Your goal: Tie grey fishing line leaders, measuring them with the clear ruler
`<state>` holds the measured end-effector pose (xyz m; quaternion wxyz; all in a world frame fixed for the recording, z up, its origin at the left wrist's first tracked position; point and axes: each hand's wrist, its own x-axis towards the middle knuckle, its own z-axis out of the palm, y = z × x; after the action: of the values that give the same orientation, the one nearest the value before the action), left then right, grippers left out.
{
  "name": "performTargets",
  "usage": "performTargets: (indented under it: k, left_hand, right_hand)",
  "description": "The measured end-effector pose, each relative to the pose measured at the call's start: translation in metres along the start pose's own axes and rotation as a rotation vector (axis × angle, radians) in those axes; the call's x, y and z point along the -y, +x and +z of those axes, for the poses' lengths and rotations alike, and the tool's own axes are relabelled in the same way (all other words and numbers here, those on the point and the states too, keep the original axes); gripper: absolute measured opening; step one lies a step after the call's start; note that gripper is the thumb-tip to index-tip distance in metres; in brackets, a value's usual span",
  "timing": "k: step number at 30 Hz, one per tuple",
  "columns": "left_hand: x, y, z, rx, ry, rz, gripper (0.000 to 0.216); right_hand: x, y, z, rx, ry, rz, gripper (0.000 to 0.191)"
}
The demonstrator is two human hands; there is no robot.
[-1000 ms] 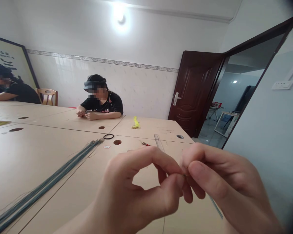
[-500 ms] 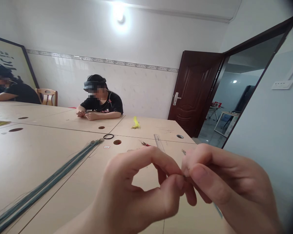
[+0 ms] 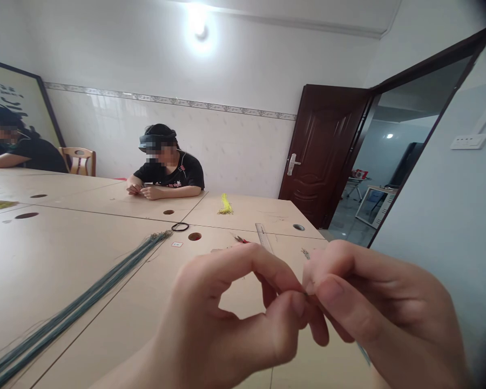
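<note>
A pale, wood-look desk (image 3: 85,237) of joined panels carries a clear ruler (image 3: 262,232). Left of the ruler lie a round hole (image 3: 195,236), a black ring (image 3: 180,227), a small label (image 3: 177,245) and, farther off, a long blue-grey bundle of strands (image 3: 105,294). A yellow bundle (image 3: 225,205) is beyond the ruler, to its left. Farther past the ruler, a person in black (image 3: 166,170) sits before a tiled wall (image 3: 243,156); a dark red door (image 3: 328,151) stands open to its right.

Nearer than the ruler, the left hand (image 3: 243,308) and right hand (image 3: 380,302) meet, the fingers of each clamped on a tiny thread-like piece (image 3: 306,294), almost wholly covered and too small to identify. The left hand hides the ruler's near end and part of the red-handled pliers (image 3: 241,239) just left of it. Right of the ruler, a frayed tip (image 3: 305,252) shows behind the right hand. The blue-grey bundle and another person (image 3: 36,151), both left of the ruler, are cut off by the frame.
</note>
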<state>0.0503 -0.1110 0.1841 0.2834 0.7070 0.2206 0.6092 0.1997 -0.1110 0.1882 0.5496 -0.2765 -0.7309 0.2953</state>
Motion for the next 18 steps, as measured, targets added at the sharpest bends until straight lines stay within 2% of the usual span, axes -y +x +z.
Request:
performTargets:
  k: [10, 18]
  left_hand:
    - [0.0011, -0.0019, -0.0001, 0.003, 0.043, -0.004, 0.018]
    - [0.0027, -0.0014, -0.0008, -0.029, 0.065, 0.015, 0.018]
  right_hand:
    - [0.0008, -0.0002, 0.0019, -0.036, -0.004, 0.003, 0.028]
    - [-0.0003, 0.0011, -0.0027, 0.007, -0.095, -0.066, 0.021]
